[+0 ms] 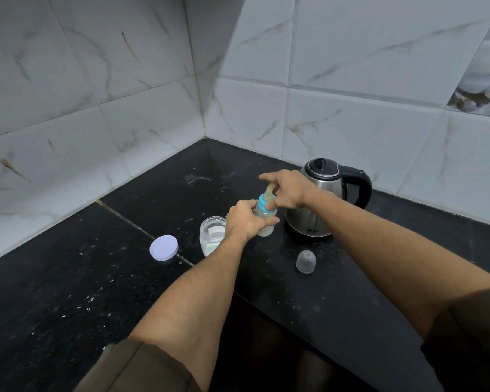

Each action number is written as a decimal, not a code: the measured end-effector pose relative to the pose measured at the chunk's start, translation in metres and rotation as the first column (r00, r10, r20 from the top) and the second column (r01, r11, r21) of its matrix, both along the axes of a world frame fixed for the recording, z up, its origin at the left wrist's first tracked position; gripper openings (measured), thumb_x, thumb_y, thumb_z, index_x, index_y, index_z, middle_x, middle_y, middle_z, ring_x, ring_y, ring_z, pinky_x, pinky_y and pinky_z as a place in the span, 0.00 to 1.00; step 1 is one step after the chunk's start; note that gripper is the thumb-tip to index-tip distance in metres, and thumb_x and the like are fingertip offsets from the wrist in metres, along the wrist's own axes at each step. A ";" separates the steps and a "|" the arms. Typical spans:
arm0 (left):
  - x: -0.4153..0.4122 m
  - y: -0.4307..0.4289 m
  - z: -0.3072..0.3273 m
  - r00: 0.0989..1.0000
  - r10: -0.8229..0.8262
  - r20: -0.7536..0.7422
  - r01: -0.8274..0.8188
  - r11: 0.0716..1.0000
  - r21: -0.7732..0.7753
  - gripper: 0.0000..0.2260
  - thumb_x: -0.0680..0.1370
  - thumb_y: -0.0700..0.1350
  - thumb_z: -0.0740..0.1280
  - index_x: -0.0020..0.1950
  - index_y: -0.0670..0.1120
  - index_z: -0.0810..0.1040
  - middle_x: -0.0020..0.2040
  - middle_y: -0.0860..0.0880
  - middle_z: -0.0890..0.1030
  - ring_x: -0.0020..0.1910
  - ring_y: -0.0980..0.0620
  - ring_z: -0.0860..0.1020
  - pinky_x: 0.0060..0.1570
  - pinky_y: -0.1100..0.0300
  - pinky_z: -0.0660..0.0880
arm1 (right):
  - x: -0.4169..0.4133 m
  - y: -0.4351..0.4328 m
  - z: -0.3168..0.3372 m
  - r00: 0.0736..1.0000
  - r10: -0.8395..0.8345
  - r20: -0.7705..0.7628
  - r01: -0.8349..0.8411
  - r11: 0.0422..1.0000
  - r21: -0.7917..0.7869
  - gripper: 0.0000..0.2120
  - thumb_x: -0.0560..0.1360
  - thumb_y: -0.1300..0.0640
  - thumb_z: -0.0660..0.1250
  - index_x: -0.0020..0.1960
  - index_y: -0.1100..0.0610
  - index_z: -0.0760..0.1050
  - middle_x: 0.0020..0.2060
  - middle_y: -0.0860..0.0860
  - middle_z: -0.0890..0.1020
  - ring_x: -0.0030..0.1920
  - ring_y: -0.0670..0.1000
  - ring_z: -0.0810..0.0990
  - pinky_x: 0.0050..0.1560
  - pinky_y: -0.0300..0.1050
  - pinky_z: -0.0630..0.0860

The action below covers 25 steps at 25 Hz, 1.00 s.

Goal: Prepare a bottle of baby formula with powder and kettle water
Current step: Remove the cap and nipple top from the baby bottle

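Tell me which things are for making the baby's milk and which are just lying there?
For the job: baby bottle, gripped by left hand and right hand; powder jar; kettle.
Just lying there: jar lid; clear bottle cap.

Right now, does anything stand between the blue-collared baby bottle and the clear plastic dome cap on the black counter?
Nothing visible does. Only black counter lies between the clear plastic dome cap and the blue-collared baby bottle; the stainless steel kettle stands behind that path.
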<state>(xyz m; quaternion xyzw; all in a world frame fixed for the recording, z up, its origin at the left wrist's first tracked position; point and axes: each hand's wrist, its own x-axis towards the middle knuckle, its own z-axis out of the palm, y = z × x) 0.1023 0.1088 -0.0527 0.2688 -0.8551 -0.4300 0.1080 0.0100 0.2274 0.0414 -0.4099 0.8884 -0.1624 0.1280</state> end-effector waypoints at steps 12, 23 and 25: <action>-0.003 0.004 0.002 1.000 -0.001 -0.016 0.001 1.000 0.016 0.23 0.64 0.58 0.84 0.56 0.54 0.85 0.43 0.58 0.84 0.45 0.57 0.82 0.43 0.59 0.75 | -0.004 -0.001 -0.003 0.989 -0.140 -0.052 0.139 0.990 -0.023 0.36 0.71 0.42 0.78 0.74 0.54 0.71 0.59 0.53 0.84 0.63 0.56 0.80 0.64 0.52 0.77; -0.001 0.004 0.002 1.000 -0.003 -0.016 0.003 0.999 0.034 0.22 0.65 0.57 0.84 0.55 0.52 0.85 0.43 0.57 0.85 0.46 0.55 0.82 0.44 0.58 0.76 | 0.000 0.000 0.007 0.999 -0.001 0.039 0.002 1.000 -0.013 0.45 0.72 0.53 0.78 0.83 0.52 0.59 0.69 0.50 0.79 0.68 0.53 0.77 0.66 0.43 0.72; -0.001 0.004 0.003 1.000 0.011 -0.022 -0.010 0.999 0.032 0.25 0.64 0.57 0.84 0.57 0.52 0.85 0.47 0.55 0.86 0.49 0.54 0.83 0.51 0.55 0.79 | 0.000 -0.002 0.008 0.993 -0.117 -0.005 0.116 0.992 -0.050 0.43 0.70 0.40 0.78 0.79 0.53 0.67 0.61 0.50 0.83 0.64 0.54 0.79 0.65 0.47 0.75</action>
